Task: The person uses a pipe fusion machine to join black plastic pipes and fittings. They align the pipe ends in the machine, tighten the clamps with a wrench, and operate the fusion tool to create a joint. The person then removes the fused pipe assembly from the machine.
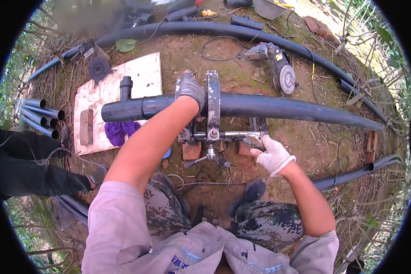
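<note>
A long black plastic pipe (278, 106) lies across a metal pipe-clamping machine (213, 102), held in its paint-speckled ring. Left of that ring is a black tee fitting (118, 109) with an upright branch. My left hand (190, 89), in a grey glove, is closed over the top of the assembly just left of the ring, apparently on a second clamp ring; the glove hides most of it. My right hand (273, 156), in a white glove, is wrapped around a grey metal handle (254, 142) at the right end of the machine's rod, below the pipe.
An angle grinder (278, 66) lies beyond the pipe. A wooden board (146, 73) carries a brick (86, 127) and purple cloth (118, 132). Short pipes (41, 114) are stacked at left, near another person's dark-trousered leg (41, 173). Cables cross the soil; a long pipe (205, 28) curves behind.
</note>
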A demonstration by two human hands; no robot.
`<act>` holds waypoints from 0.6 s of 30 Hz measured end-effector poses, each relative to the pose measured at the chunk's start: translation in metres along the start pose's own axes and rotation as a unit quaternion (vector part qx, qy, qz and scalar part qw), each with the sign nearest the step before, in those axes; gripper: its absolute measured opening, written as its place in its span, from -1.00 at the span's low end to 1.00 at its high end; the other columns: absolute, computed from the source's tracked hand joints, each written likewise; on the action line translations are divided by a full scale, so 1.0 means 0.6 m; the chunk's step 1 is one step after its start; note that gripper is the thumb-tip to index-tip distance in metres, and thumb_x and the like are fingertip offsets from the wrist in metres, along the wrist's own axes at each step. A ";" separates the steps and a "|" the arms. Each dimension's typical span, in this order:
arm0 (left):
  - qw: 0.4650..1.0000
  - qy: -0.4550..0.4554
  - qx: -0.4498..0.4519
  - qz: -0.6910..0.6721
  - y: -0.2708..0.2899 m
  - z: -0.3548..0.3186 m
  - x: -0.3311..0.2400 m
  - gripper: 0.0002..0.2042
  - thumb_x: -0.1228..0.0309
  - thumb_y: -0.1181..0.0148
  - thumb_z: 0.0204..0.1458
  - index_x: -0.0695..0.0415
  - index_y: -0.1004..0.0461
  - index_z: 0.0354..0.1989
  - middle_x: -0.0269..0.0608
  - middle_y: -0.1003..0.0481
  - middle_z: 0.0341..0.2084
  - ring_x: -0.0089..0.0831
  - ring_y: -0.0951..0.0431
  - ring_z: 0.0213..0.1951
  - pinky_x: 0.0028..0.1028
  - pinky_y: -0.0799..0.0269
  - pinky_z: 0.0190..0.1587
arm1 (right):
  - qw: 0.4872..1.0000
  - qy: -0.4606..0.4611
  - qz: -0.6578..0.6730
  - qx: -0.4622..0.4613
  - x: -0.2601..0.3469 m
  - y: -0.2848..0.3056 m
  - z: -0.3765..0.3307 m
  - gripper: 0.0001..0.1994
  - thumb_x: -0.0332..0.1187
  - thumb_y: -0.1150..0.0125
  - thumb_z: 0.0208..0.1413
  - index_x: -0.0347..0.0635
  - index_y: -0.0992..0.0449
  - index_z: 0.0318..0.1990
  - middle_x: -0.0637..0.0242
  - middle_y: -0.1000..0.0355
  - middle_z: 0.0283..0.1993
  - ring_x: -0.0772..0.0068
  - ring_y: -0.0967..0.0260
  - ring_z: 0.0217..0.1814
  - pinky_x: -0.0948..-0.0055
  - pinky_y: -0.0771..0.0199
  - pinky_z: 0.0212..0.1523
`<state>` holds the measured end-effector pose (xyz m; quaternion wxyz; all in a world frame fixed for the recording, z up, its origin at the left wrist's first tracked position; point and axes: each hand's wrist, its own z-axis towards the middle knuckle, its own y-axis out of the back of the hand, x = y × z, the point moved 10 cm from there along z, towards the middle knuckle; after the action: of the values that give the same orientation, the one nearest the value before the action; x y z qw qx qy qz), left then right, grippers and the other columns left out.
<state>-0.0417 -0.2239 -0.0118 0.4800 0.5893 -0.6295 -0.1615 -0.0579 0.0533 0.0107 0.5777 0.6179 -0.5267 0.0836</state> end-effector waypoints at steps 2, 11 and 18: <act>1.000 0.017 0.014 0.020 -0.016 0.024 -0.012 -0.33 -0.16 -0.25 0.01 -0.06 -0.47 0.26 -0.19 -0.48 0.23 -0.18 -0.30 0.38 -0.03 -0.07 0.41 | 1.000 -0.003 0.010 0.013 -0.013 -0.011 0.012 -0.58 -0.21 -0.26 0.23 -0.28 -0.36 0.12 -0.16 -0.54 -0.09 -0.16 -0.50 -0.02 0.18 -0.47 0.01; 0.998 0.019 0.016 0.065 -0.047 0.067 -0.023 -0.38 -0.15 -0.02 0.20 -0.04 -0.43 0.32 -0.25 -0.47 0.26 -0.22 -0.37 0.35 -0.03 0.00 0.43 | 0.998 -0.017 0.045 0.033 -0.034 -0.066 0.041 -0.72 -0.26 -0.26 0.23 -0.29 -0.39 -0.15 0.03 -0.49 -0.32 0.18 -0.42 -0.32 0.28 -0.46 -0.20; 0.991 0.087 0.010 -0.099 -0.084 0.111 -0.014 -0.46 0.01 0.13 0.34 0.05 -0.38 0.36 -0.32 -0.41 0.32 -0.28 -0.36 0.35 0.03 0.07 0.44 | 0.992 -0.011 0.128 0.001 -0.026 -0.083 0.028 -0.77 -0.31 -0.26 0.25 -0.28 -0.41 -0.13 0.20 -0.48 -0.28 0.43 -0.35 -0.31 0.39 -0.44 -0.22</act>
<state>-0.0662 -0.2533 -0.0863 0.5089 0.6649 -0.5258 -0.1501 -0.0358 0.0371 -0.0372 0.5556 0.5470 -0.6079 0.1503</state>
